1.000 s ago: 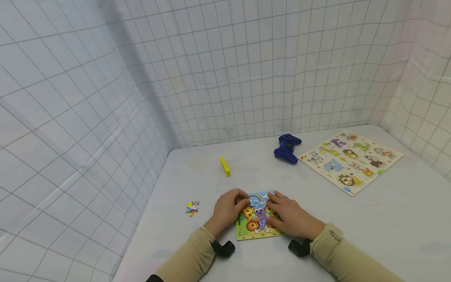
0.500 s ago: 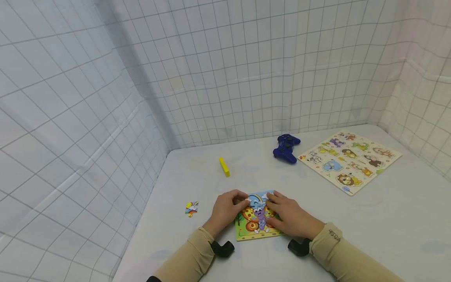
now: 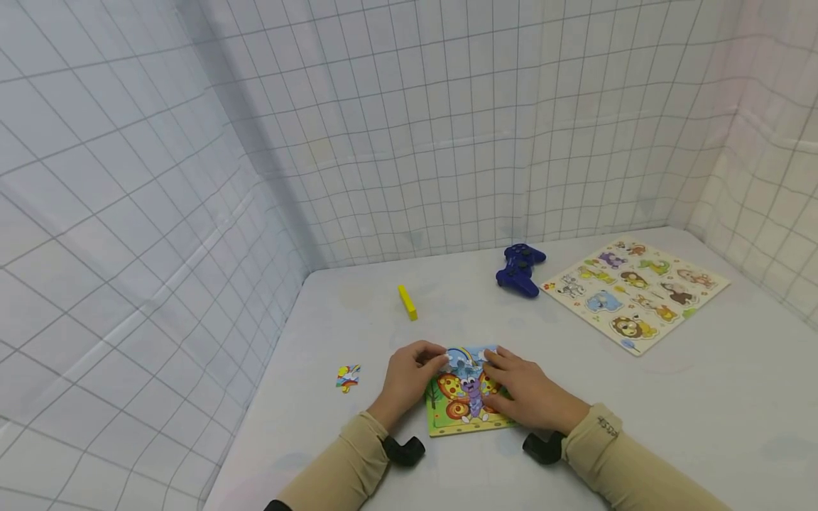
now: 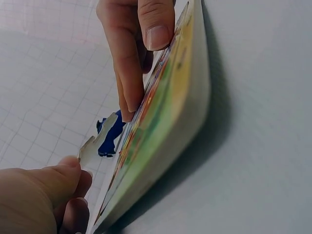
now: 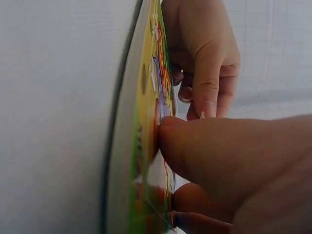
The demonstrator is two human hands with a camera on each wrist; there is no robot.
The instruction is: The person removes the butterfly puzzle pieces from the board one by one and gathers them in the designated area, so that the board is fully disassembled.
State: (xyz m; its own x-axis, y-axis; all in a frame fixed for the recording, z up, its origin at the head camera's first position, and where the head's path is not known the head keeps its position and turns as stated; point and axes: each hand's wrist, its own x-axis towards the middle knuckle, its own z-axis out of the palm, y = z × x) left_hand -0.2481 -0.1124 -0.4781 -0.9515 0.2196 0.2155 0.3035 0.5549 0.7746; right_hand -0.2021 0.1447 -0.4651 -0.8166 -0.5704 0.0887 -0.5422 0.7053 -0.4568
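Observation:
A butterfly jigsaw puzzle board [image 3: 473,408] lies on the white table between my hands. My left hand [image 3: 409,372] pinches a jigsaw piece [image 4: 99,139] between thumb and fingers at the board's upper left; in the left wrist view the piece stands tilted, raised off the picture. My right hand [image 3: 530,389] rests on the board's right side, its thumb and fingertips touching the surface, as the right wrist view shows too. Off to the left lies a loose jigsaw piece [image 3: 348,377] with a rainbow print. My fingers hide parts of the board.
A yellow stick-like block [image 3: 407,303] lies beyond the board. Farther back is a blue game controller [image 3: 520,270], and to its right an animal peg-style puzzle board [image 3: 635,294]. White gridded sheets [image 3: 409,128] rise along the table's back and sides.
My left hand has shifted slightly left, and the blue section of the puzzle near its fingertips looks different. The right hand has stayed in place on the board.

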